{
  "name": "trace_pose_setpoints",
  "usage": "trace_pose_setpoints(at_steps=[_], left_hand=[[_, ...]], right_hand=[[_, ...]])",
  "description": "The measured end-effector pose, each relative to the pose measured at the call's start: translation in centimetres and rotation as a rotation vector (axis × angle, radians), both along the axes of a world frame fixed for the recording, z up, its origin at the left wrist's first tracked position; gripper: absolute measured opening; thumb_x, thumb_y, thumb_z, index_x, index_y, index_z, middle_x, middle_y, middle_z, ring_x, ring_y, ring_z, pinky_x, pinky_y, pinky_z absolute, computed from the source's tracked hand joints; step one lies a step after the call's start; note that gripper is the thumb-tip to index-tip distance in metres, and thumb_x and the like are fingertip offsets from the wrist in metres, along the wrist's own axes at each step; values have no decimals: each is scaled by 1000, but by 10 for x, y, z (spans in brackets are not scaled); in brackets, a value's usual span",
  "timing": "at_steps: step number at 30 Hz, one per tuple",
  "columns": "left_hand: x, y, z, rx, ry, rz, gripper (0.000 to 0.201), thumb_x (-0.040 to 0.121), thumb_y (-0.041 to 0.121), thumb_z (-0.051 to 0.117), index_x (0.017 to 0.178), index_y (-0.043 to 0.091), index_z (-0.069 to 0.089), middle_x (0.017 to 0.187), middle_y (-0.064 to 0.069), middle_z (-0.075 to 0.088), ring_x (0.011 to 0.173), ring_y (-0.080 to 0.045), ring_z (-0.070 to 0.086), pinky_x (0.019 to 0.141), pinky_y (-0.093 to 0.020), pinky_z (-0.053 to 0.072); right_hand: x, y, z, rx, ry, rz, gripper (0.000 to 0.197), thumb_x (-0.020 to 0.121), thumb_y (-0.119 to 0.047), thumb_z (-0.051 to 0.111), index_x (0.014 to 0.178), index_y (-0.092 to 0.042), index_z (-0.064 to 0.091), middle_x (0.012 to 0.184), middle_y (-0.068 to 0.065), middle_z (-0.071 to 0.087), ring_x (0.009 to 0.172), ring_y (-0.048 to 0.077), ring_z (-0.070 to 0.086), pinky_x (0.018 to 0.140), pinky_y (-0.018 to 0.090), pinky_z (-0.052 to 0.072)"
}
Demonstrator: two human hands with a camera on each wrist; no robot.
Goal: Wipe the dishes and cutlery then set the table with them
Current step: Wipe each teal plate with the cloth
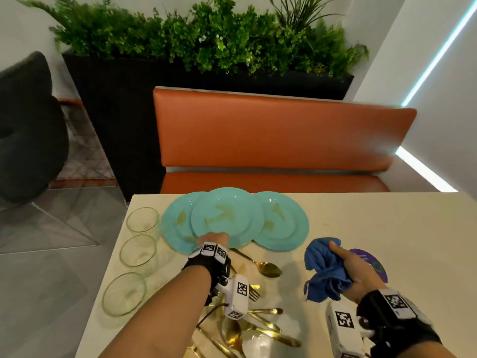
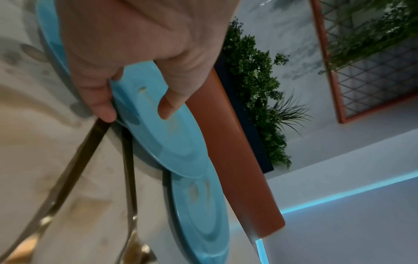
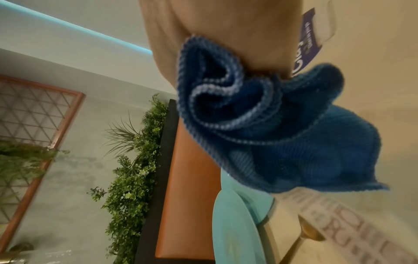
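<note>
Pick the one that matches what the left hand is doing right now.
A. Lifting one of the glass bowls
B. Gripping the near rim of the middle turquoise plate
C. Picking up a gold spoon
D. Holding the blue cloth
B: the left hand has its thumb on top of the middle turquoise plate and fingers under its rim, while the blue cloth is bunched in the right hand.

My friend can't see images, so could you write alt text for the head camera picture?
A person's left hand grips the near rim of the middle teal plate, which overlaps two more, while the right hand holds a bunched blue cloth. On the cream table, three glass bowls line the left edge and gold cutlery lies nearest.
</note>
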State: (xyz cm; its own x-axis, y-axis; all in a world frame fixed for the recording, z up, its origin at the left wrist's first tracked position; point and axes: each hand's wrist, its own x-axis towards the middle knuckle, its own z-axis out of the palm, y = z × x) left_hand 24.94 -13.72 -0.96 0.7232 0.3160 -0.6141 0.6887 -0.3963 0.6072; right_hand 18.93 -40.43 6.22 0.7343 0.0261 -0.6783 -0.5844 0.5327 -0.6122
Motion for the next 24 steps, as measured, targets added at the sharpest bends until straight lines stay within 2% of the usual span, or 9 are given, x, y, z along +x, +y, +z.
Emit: trace_pose_setpoints(at_steps=[1, 4, 8, 10, 13, 16, 19, 21, 24], left_hand=[[6, 0, -7, 57, 10, -26, 31, 96, 25, 42, 104, 3, 63, 127, -14, 59, 117, -29, 56, 95, -31, 44], [14, -6, -18, 130, 6, -145, 38, 93, 19, 50, 126, 0, 55, 131, -18, 56, 120, -31, 55, 67, -24, 47], [15, -9, -17, 88, -8, 72, 28, 89, 6, 48, 115, 5, 59, 121, -15, 62, 113, -32, 59, 91, -34, 47], [19, -8, -21, 91, -30, 51, 29, 91, 7, 47, 118, 3, 58, 124, -17, 60, 116, -33, 57, 95, -34, 45], [25, -9, -29, -321, -89, 460, 39, 83, 15, 54, 121, 4, 56, 128, -19, 58, 117, -34, 56, 100, -37, 46], [26, -11, -31, -473, -304, 725, 34, 79, 13, 55, 112, 10, 50, 111, -13, 61, 100, -32, 60, 97, -45, 49], [14, -17, -1, -611, -504, 742, 21, 92, 6, 47, 113, 4, 47, 99, -12, 59, 85, -28, 58, 86, -40, 52], [7, -17, 14, -612, -550, 724, 18, 94, 10, 45, 112, 9, 42, 109, -15, 58, 93, -29, 58, 90, -45, 52], [-10, -15, 31, -672, -569, 679, 25, 94, 15, 41, 118, 22, 43, 123, -12, 58, 105, -30, 58, 95, -52, 49]], right_hand=[[8, -3, -1, -2, -2, 16, 34, 97, -29, 43, 98, 1, 59, 73, 22, 72, 58, 31, 70, 49, 38, 58], [31, -8, -8, -30, 19, 64, 34, 97, -29, 43, 100, 1, 59, 73, 21, 72, 58, 29, 71, 50, 36, 59], [45, -10, -17, -36, 44, 133, 35, 96, -30, 44, 102, 0, 60, 76, 21, 72, 59, 29, 71, 52, 35, 59], [46, -9, -18, -24, 48, 167, 35, 96, -30, 43, 102, 0, 61, 76, 20, 73, 59, 28, 71, 51, 32, 58], [47, -11, -20, -37, 44, 183, 36, 96, -30, 42, 100, 0, 61, 74, 20, 72, 58, 28, 70, 50, 31, 58], [43, -13, -16, -100, 20, 180, 31, 95, -27, 44, 100, -2, 60, 75, 20, 71, 58, 27, 69, 50, 29, 57], [35, -9, -6, -377, -168, 236, 15, 94, -15, 50, 89, -5, 60, 70, 12, 64, 62, 26, 61, 53, 28, 50], [29, -2, 5, -659, -345, 277, 14, 90, -6, 55, 79, -7, 63, 69, 10, 64, 70, 28, 58, 62, 33, 48], [18, 16, 30, -894, -537, 353, 10, 89, -6, 57, 87, -12, 65, 80, 9, 65, 81, 27, 58, 70, 32, 47]])
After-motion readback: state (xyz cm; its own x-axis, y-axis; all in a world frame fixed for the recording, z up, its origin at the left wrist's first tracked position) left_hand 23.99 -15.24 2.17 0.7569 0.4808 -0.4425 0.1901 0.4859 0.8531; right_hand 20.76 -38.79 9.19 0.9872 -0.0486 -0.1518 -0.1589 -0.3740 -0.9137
